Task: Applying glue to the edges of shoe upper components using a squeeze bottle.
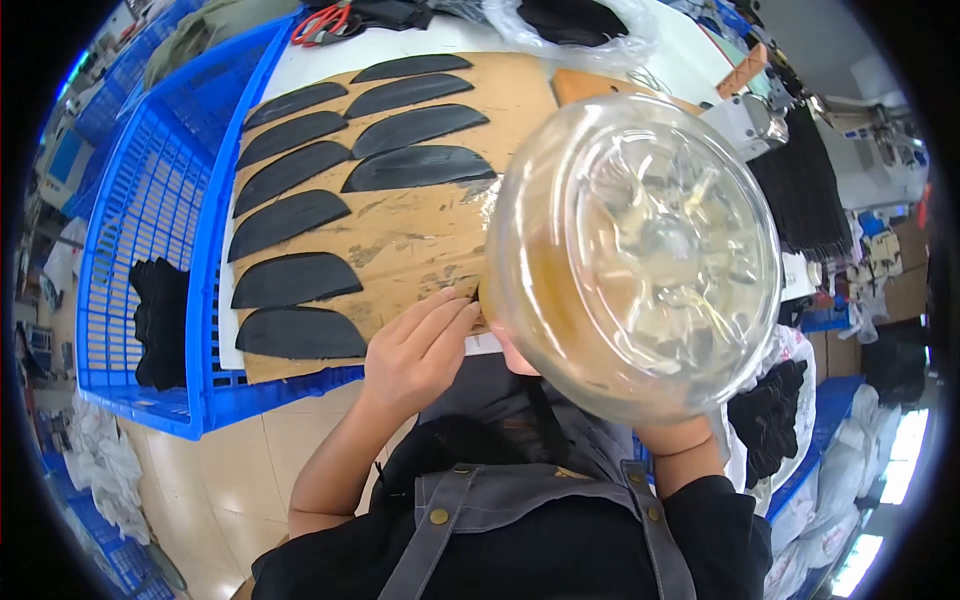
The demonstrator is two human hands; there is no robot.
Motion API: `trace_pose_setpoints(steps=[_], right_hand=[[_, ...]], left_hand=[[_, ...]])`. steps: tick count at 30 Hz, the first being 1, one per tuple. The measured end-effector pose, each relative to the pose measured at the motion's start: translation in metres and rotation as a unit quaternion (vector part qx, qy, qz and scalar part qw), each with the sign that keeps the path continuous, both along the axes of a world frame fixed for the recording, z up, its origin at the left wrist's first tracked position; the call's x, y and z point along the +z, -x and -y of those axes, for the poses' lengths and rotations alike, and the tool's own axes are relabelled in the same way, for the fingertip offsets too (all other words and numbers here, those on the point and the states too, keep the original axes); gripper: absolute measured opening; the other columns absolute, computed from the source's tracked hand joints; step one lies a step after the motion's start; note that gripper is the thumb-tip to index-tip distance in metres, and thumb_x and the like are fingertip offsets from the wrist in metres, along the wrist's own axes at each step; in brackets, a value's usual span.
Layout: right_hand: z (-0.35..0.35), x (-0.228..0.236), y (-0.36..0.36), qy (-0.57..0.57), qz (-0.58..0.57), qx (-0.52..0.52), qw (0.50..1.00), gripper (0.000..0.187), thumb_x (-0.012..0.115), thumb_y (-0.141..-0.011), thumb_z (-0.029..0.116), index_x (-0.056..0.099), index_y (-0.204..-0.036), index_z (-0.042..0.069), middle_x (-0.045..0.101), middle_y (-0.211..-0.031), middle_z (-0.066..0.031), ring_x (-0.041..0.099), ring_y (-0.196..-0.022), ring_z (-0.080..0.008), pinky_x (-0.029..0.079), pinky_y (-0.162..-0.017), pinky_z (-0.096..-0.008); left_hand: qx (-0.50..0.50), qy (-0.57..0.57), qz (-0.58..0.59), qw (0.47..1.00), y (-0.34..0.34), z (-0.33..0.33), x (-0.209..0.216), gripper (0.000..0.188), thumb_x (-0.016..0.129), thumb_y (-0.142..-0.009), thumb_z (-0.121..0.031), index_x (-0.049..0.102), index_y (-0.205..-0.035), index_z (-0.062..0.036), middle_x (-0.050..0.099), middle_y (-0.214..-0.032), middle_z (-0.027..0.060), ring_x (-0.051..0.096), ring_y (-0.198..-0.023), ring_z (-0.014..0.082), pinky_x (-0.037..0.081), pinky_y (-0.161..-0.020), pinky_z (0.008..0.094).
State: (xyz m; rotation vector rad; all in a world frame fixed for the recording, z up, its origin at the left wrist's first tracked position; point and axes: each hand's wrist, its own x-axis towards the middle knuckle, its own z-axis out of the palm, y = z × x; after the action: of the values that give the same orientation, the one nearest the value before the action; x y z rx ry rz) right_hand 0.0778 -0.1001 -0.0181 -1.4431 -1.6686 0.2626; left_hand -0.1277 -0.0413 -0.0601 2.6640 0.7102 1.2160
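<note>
A large clear plastic bottle (670, 250) is tipped with its base up toward me, and yellowish liquid shows inside. My right hand (514, 350) is mostly hidden behind it; a bit of finger shows at its lower left, closed on the bottle. My left hand (418, 345) is at the near edge of a brown cardboard sheet (410, 225), its fingers pressed together. A small dark bit shows at the fingertips, too covered to name. Several black half-moon pieces (300, 332) lie in two columns on the cardboard, left of and beyond that hand.
A blue plastic crate (205, 260) with black fabric inside stands along the table's left edge. Red-handled scissors (325, 22) and a clear plastic bag (600, 35) lie at the far side. A sewing machine (745, 125) and hanging black material (805, 190) are at the right.
</note>
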Motion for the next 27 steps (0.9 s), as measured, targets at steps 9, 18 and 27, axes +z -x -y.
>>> trace_pose_setpoints(steps=[9,18,27], right_hand=[[0.052,-0.001,-0.089,-0.182,0.017,-0.254,0.950,0.062,0.067,-0.073,0.014,0.037,-0.125,-0.001,0.050,-0.116,-0.0194,0.054,-0.105,-0.0273,0.046,-0.088,-0.0401],[0.067,-0.021,-0.120,-0.222,-0.685,0.006,0.694,0.058,0.052,-0.083,0.045,0.044,-0.120,0.001,0.052,-0.112,-0.0116,0.049,-0.108,-0.0255,0.039,-0.095,-0.0427],[0.061,-0.043,-0.118,-0.154,-0.750,0.077,0.639,0.061,0.051,-0.082,0.048,0.042,-0.121,0.002,0.050,-0.107,-0.0093,0.050,-0.100,-0.0233,0.042,-0.089,-0.0428]], left_hand=[[-0.033,0.071,-0.005,0.997,-0.003,0.000,0.012,0.022,0.067,-0.070,0.000,0.061,-0.090,-0.0021,0.060,-0.101,0.0103,0.060,-0.095,0.0243,0.051,-0.069,0.0289],[-0.069,0.048,-0.062,0.995,-0.072,0.013,0.066,0.033,0.075,-0.063,-0.022,0.056,-0.086,-0.0084,0.053,-0.092,0.0055,0.051,-0.088,0.0237,0.037,-0.076,0.0346],[-0.111,0.122,-0.153,0.974,-0.112,-0.004,0.068,0.034,0.075,-0.063,-0.021,0.051,-0.083,-0.0077,0.049,-0.088,0.0074,0.049,-0.092,0.0271,0.038,-0.080,0.0359]])
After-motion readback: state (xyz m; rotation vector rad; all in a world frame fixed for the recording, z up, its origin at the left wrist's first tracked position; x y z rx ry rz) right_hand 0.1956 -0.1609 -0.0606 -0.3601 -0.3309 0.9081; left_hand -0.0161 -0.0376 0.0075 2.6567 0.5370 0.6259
